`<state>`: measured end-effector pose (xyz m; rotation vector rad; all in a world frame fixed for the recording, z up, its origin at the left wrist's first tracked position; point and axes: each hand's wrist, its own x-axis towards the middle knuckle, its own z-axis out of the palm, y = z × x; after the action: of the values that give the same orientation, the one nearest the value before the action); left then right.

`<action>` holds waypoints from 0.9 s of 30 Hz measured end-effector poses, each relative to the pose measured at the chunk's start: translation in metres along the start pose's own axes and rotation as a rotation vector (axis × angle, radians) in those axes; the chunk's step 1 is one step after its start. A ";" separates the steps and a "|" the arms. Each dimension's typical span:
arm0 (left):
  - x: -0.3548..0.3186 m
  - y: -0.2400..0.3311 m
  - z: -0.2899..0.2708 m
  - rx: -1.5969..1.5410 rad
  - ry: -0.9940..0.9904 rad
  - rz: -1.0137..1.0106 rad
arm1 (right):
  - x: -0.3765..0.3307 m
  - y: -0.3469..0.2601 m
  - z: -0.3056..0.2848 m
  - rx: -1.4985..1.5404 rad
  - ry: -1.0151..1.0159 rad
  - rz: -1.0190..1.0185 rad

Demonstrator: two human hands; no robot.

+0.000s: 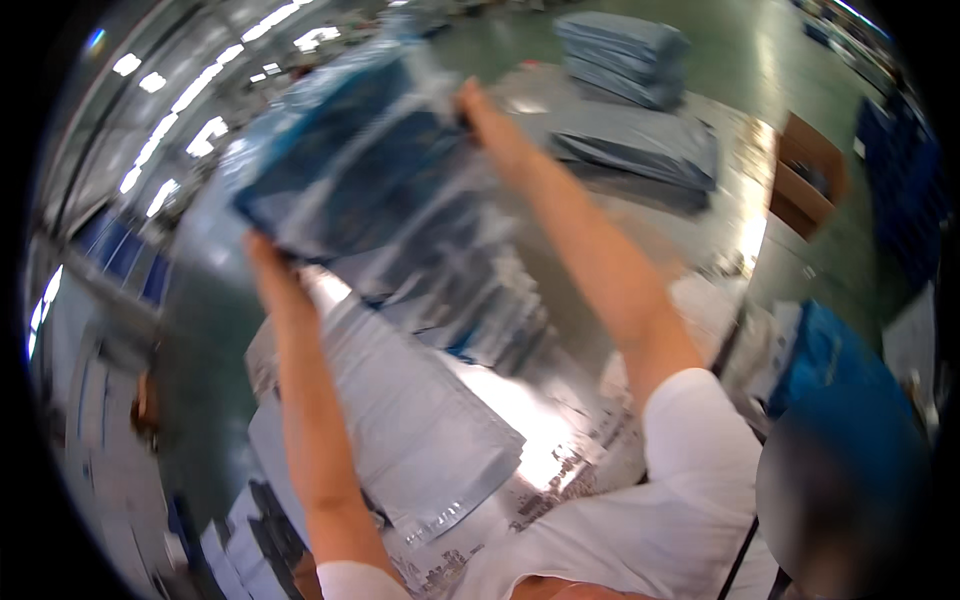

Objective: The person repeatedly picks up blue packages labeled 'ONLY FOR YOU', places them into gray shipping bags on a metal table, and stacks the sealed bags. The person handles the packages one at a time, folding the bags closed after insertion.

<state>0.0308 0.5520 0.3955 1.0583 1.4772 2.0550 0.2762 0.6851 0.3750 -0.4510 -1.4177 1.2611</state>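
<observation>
One blue bundle (365, 180) in clear plastic: in head view, seems raised and tilted over shiny table (540, 415). Left hand (276, 270) holds its left side, right hand (480, 112) holds opposite side; exact finger position is blurred. Pale plastic bag (420, 430) lies on table, nearer to body. Step in hand looks like lifting or turning bundle; next move probably calls for even support from both hands, as loose plastic may slip.

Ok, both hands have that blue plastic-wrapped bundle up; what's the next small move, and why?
I'd probably lower the plastic-wrapped bundle gently: the left hand and right hand hold its opposite sides with it tilted, and a flat grey bag lies on the table nearer the body.
</observation>
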 end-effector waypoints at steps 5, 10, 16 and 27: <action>-0.142 -0.103 -0.004 0.299 -0.264 0.929 | -0.252 0.153 -0.058 -0.641 0.368 -0.091; -0.296 -0.219 0.056 0.334 -1.200 0.285 | -0.452 0.197 -0.096 -1.429 0.193 0.508; -0.399 -0.259 0.164 -0.049 -1.467 -0.531 | -0.470 0.209 -0.100 -1.217 0.291 0.339; -0.484 -0.236 0.232 -0.108 -1.615 0.406 | -0.483 0.196 -0.103 -0.856 0.295 0.414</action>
<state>0.4905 0.4490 0.0460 2.1939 0.2772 0.7172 0.4373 0.3976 -0.0415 -1.5067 -1.6016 0.7803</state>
